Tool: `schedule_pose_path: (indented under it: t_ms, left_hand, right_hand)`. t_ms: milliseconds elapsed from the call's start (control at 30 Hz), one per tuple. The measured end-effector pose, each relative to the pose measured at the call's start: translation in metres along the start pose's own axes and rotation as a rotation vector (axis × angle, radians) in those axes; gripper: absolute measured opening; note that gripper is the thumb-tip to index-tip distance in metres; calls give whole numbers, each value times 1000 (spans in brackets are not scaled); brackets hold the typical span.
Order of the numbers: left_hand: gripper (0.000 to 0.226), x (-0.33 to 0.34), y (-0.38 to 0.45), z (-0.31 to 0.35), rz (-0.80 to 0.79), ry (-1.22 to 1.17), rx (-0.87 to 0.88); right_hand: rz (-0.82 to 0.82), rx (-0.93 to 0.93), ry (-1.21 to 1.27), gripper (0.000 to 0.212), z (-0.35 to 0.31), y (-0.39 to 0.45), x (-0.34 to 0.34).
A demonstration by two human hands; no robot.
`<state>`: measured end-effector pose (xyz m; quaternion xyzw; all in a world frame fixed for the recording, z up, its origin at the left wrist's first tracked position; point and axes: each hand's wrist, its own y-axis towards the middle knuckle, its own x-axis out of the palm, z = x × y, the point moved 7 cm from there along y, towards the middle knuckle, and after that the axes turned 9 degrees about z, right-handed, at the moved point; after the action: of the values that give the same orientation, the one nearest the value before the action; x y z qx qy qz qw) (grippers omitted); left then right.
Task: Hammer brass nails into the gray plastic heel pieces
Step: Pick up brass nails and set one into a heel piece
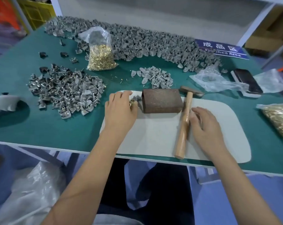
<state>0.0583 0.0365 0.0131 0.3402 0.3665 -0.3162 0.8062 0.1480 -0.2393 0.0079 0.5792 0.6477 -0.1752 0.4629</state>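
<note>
Green felt covers the long worktable (40, 127), and at twelve o'clock a grey ridge of plastic heel pieces (137, 41) runs along its far edge, far too many to count, reaching the one blue finished-area sign (222, 48). Nearer, at ten o'clock, a second heap of grey heel pieces with brass glinting in them (66, 93) looks like done work parked aside. A third, small pile of pale grey heel pieces (153, 77) sits just beyond the block, probably the feed stock. The one white rounded mat (153, 135) cushions the striking spot. Two bags of brass nails: a clear one standing at eleven o'clock (100, 57), another lying at three o'clock (278, 119). One rusty brown metal block (161, 100) serves as anvil, dead centre. One wooden-handled hammer (184, 120) lies beside it, handle toward the worker for a quick grab. The right hand (205, 125) rests against that handle, fingers loosely curved, not wrapped round it. The left hand (119, 111) curls its fingers over a small clutch of brass nails (131, 102) left of the block.
</note>
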Motion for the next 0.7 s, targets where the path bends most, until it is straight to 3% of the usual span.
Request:
schedule_pose_path:
  t_ms: [100,167,400,567,633,700]
  left_hand:
    - [39,8,8,5,10,-52,33]
    - [37,14,13,8,-14,-52,59]
    - [26,22,24,7,-36,-154,108]
    - [27,14,33,8,3,-82,119]
    - [32,2,33,15,97,-143,120]
    - [41,-3,30,32,75,-281,191]
  right_hand:
    - [-53,33,-28,71,-1,-3,-1]
    - [-70,29,-65,75,-2,-5,0]
    - [-81,18,-68,60,2,-6,0]
    - [-71,10,-64,52,-2,-8,-2]
    - [-72,24,-60,53,-1,-7,-2]
    - [-61,26,-35,54,-2,-7,-3]
